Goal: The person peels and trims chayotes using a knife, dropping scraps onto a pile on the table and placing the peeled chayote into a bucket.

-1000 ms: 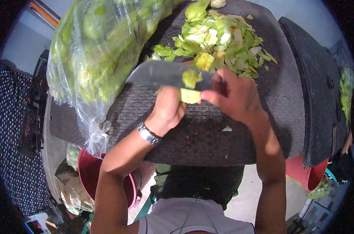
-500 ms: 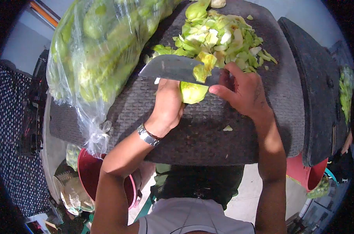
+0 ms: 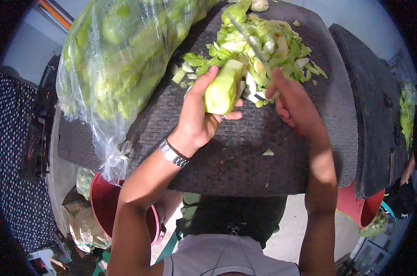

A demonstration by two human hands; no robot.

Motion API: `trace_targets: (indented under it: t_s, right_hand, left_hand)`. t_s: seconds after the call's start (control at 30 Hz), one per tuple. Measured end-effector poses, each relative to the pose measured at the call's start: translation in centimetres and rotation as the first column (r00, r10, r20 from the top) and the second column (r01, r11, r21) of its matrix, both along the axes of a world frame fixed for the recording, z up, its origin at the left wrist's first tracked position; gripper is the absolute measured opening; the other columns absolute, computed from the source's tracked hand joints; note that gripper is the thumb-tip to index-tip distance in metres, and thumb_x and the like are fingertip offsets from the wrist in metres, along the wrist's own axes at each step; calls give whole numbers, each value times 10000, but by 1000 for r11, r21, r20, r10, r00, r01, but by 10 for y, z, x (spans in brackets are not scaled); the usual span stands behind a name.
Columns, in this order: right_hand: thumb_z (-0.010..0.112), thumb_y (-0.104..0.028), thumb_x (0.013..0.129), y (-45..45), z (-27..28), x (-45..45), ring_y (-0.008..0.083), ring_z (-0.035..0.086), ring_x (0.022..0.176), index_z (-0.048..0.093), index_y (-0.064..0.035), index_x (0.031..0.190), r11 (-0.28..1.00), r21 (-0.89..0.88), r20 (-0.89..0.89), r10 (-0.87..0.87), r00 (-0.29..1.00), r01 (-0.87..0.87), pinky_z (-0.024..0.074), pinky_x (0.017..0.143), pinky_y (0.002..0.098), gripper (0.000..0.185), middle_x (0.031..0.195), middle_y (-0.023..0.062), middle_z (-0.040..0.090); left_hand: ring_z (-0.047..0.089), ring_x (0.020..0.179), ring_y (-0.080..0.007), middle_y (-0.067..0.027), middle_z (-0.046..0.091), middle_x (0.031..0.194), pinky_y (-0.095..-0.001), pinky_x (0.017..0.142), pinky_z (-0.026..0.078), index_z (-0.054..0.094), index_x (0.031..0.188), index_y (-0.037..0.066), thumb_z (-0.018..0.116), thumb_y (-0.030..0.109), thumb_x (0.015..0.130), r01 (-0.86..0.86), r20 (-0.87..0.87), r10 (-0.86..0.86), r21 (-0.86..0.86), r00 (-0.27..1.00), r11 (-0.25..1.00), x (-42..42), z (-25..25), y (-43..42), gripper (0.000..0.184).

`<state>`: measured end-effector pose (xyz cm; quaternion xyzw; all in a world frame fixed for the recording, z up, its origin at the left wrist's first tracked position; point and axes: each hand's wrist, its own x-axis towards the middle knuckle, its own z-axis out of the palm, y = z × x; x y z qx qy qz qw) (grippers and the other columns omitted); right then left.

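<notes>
My left hand point(image 3: 195, 112) is closed around a pale green chayote point(image 3: 221, 94), its thumb along the near side and fingers underneath. The chayote is held above the dark woven tabletop point(image 3: 217, 165), with a whitish cut surface at its upper end. In my right hand point(image 3: 298, 103) is a large knife point(image 3: 253, 45), its blade seen nearly edge-on and slanting up and left over a heap of green and white peelings point(image 3: 282, 53). The blade is apart from the chayote. Another green chayote point(image 3: 236, 13) lies at the heap's far edge.
A tied clear plastic bag point(image 3: 121, 64) full of green chayotes fills the table's left side. A dark chair back point(image 3: 369, 110) stands at the right. Below the table edge are a red bucket point(image 3: 105, 202) on the left and another red container point(image 3: 362, 207) on the right.
The knife has swung from lying across the chayote to over the heap, right of it. My left hand has turned, showing more of the chayote. The yellowish piece on the blade is gone from it.
</notes>
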<state>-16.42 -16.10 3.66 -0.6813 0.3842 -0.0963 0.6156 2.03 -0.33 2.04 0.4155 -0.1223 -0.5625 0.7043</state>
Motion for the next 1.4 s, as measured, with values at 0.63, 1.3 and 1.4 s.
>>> trace_targets:
  t_s: [0.63, 1.3, 1.4]
  right_hand:
    - [814, -517, 840, 75, -16, 23, 213, 670, 516, 485, -70, 927, 450, -885, 6, 269, 963, -120, 523, 497, 355, 562, 606, 2, 621]
    - [785, -547, 859, 68, -17, 25, 298, 701, 561, 539, -54, 871, 670, -737, 86, 229, 970, -93, 557, 538, 429, 551, 632, 77, 658]
    - [815, -523, 839, 67, -18, 25, 288, 693, 541, 513, -65, 861, 635, -767, 102, 264, 959, -94, 552, 516, 422, 550, 616, 65, 648]
  left_hand:
    - [713, 893, -182, -85, 705, 1029, -327, 792, 598, 618, 1231, 69, 532, 627, 1002, -32, -4, 31, -121, 999, 992, -9, -5, 2, 610]
    - [701, 1060, -217, -99, 707, 1199, -381, 972, 553, 598, 1320, 53, 465, 422, 1079, -134, -4, 134, -62, 991, 989, -4, -21, -1, 461]
    - [706, 1043, -217, -103, 712, 1175, -381, 951, 562, 601, 1310, 42, 476, 469, 1059, -31, -18, 30, -109, 999, 993, -5, -17, 3, 511]
